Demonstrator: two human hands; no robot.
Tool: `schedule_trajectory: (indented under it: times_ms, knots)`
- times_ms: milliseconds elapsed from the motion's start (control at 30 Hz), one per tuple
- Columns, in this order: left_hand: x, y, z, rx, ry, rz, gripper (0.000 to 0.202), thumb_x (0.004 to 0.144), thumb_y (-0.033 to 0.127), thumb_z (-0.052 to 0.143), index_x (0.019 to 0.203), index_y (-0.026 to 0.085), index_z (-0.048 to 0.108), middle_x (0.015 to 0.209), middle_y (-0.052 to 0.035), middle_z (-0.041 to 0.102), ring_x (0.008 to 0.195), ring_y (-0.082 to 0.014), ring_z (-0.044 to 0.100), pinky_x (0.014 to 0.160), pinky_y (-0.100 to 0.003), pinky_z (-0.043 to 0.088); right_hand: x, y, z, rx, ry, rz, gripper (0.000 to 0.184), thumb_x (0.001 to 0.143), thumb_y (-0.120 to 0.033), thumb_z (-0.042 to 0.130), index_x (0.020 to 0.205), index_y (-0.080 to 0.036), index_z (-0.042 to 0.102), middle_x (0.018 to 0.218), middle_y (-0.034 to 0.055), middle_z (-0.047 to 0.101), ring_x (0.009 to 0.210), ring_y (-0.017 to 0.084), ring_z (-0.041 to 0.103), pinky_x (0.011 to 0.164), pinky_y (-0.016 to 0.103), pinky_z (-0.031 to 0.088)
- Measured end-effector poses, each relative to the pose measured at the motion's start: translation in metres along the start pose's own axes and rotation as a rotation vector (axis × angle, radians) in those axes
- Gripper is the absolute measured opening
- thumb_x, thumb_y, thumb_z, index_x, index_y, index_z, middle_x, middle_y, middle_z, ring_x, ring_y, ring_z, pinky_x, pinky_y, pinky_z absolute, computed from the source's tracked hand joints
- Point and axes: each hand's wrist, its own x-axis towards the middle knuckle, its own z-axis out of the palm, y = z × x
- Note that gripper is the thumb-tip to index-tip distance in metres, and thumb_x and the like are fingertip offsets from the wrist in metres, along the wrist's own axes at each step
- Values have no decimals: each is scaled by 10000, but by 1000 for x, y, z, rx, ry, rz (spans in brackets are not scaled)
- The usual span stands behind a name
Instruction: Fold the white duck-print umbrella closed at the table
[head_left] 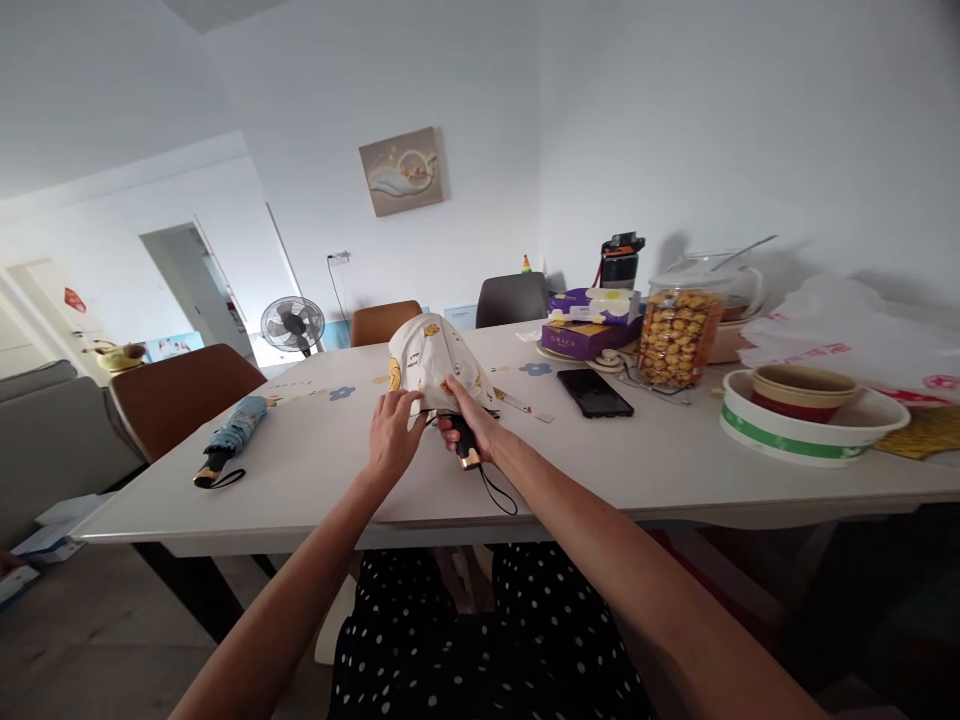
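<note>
A white folding umbrella [433, 362] with yellow cartoon prints stands loosely bunched over the white table [315, 470], its canopy pointing away from me. My right hand [469, 425] is closed round its black handle, whose gold end and black wrist strap hang toward me. My left hand [391, 437] pinches the canopy's lower edge beside the handle. A second umbrella [231, 437], blue and folded, lies at the table's left.
A black phone [594, 392] lies right of the umbrella. Behind it are a purple box [589, 335], a snack jar [677, 335], a black bottle [619, 262], and paper bowls [806, 410]. Brown chairs [180, 392] and a fan [293, 325] stand beyond the table.
</note>
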Motion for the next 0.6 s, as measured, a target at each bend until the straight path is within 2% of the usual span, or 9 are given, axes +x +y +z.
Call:
schedule_trajectory:
  times_ms: [67,167,300,367,500,600]
  knots:
    - [1,-1,2,141,52,117,169,807,185,562,970,200,604,969,-85,595,922,-221,517,799,-352,418,0,-1,0,5,2,29,582,730,-747,449,658,-170,427,469,-53,390,333,56,351,322,198,337]
    - [3,-3,0,257,117,210,119,834,166,519,897,198,614,900,-78,604,856,-210,526,764,-339,402,1,-1,0,19,17,58,598,726,-759,437,658,-165,431,470,-49,405,333,57,361,317,198,341]
    - [4,-5,-5,295,93,259,155,837,136,484,913,197,604,913,-80,605,901,-211,526,808,-341,375,0,0,0,25,13,72,594,723,-757,446,665,-167,428,472,-46,411,334,57,360,310,195,338]
    - [3,-7,-5,310,73,214,190,825,121,472,950,195,596,968,-93,597,950,-225,517,849,-354,358,0,0,0,15,-3,66,586,711,-750,478,671,-168,432,477,-48,407,338,53,355,311,191,340]
    - [-1,-11,0,315,47,26,236,797,108,452,989,176,573,1021,-120,576,991,-259,502,874,-375,346,-1,2,-1,-11,-39,46,552,689,-720,548,723,-179,449,492,-58,395,336,49,336,310,186,336]
    - [-2,-14,3,295,32,-42,232,779,172,502,1007,162,546,1035,-138,563,1006,-281,487,866,-390,346,-2,3,-1,-18,-50,51,503,705,-666,589,756,-189,437,505,-65,394,337,44,328,315,178,331]
